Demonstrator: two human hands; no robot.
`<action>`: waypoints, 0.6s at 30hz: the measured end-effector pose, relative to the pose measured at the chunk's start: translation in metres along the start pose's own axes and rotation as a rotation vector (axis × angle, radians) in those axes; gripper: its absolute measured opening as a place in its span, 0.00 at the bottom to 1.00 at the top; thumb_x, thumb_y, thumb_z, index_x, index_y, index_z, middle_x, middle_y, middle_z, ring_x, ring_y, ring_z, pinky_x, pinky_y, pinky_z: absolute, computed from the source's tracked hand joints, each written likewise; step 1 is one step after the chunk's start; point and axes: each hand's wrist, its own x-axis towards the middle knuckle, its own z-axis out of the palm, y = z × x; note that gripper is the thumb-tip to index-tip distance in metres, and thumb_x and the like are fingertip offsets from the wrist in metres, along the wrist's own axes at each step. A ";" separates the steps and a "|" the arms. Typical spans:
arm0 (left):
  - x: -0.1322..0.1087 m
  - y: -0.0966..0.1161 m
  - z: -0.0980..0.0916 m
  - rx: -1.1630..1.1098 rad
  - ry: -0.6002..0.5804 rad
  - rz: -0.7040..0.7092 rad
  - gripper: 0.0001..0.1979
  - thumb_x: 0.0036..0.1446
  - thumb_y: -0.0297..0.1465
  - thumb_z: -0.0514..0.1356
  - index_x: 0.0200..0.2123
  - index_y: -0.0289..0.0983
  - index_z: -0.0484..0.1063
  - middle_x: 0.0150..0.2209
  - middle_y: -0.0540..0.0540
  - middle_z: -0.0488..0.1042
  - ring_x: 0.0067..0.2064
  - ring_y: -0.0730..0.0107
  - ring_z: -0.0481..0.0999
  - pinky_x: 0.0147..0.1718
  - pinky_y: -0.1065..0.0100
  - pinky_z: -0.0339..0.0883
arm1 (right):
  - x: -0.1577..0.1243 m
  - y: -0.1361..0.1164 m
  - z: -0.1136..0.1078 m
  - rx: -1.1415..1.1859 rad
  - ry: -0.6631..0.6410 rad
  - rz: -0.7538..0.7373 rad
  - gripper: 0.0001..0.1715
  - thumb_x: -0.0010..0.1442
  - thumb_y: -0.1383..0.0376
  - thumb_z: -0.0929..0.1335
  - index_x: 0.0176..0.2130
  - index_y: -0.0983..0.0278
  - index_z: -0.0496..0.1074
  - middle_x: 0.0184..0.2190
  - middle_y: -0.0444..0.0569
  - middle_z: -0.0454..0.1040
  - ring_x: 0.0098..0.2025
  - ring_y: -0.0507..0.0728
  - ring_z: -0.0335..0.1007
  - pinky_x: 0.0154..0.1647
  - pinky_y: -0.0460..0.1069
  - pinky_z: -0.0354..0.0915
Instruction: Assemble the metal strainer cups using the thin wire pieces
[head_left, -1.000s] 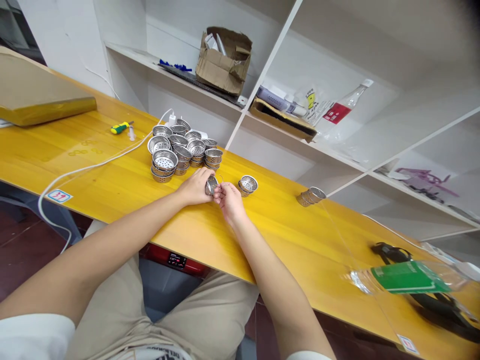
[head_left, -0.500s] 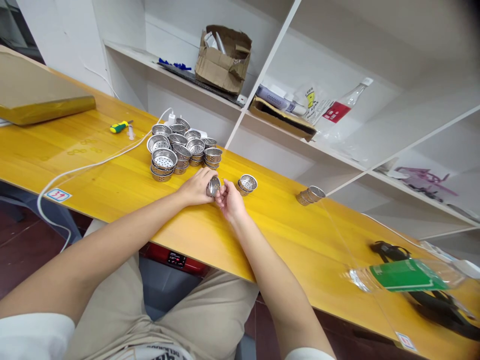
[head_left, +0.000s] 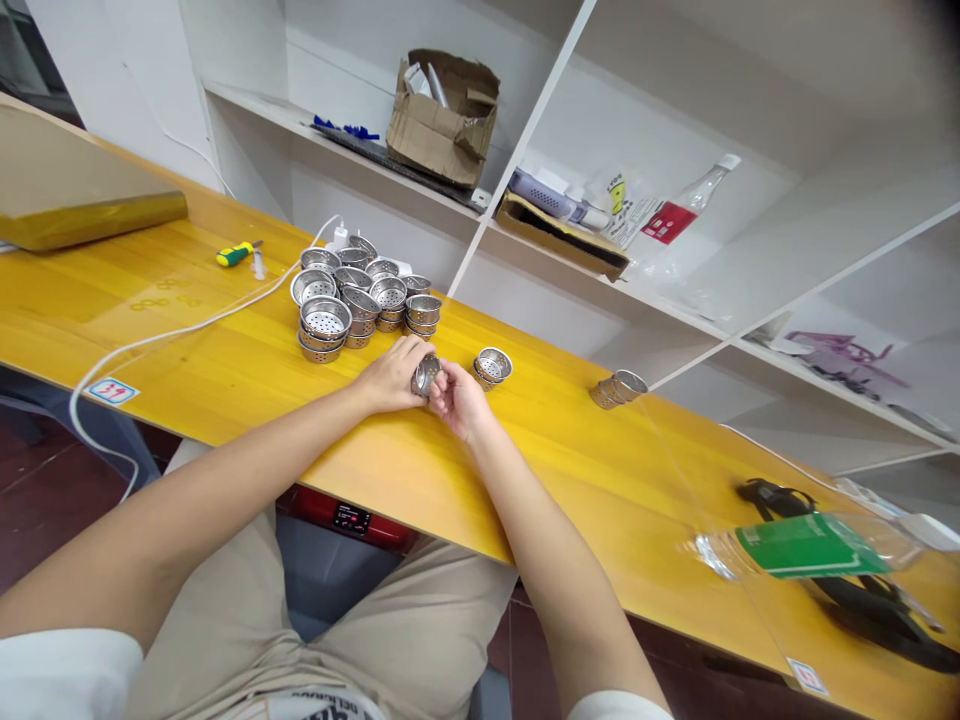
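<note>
My left hand (head_left: 397, 375) is closed around a small perforated metal cup (head_left: 426, 377) near the table's front edge. My right hand (head_left: 456, 395) touches the cup's right side with its fingers curled; whether they pinch something small cannot be made out. Several stacked metal cups (head_left: 326, 318) stand together behind and left of my hands. Just to the right of my hands is a short stack of cups (head_left: 493, 367). Another stack (head_left: 618, 389) leans or lies farther right.
On the yellow table (head_left: 555, 450) are a screwdriver (head_left: 235, 254), a white cable (head_left: 180, 333), a cardboard box (head_left: 90, 200) at left and a green-labelled bottle (head_left: 810, 546) at right. White shelves (head_left: 517, 130) behind hold a torn carton (head_left: 442, 120).
The whole view has shifted slightly. My right fingers have moved a little against the cup, and my left hand keeps its hold.
</note>
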 end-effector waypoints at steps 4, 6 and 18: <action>-0.001 -0.002 0.002 0.009 0.018 0.042 0.31 0.50 0.38 0.71 0.53 0.36 0.64 0.50 0.38 0.69 0.52 0.50 0.71 0.53 0.52 0.69 | 0.002 0.002 -0.001 0.009 -0.009 -0.011 0.28 0.65 0.55 0.67 0.20 0.60 0.54 0.13 0.41 0.60 0.13 0.46 0.47 0.14 0.43 0.44; -0.001 -0.002 0.002 0.009 0.021 0.047 0.30 0.50 0.38 0.71 0.53 0.36 0.64 0.50 0.38 0.69 0.51 0.50 0.71 0.53 0.52 0.69 | 0.003 0.004 -0.001 -0.007 -0.013 -0.025 0.28 0.64 0.53 0.68 0.20 0.60 0.54 0.14 0.40 0.60 0.14 0.46 0.47 0.14 0.43 0.43; 0.002 -0.003 -0.003 -0.074 0.173 0.002 0.31 0.51 0.39 0.70 0.55 0.38 0.63 0.52 0.39 0.70 0.55 0.51 0.73 0.56 0.53 0.69 | 0.006 0.004 -0.019 -0.759 0.335 -0.582 0.21 0.51 0.50 0.75 0.31 0.60 0.66 0.26 0.42 0.71 0.25 0.51 0.64 0.26 0.46 0.61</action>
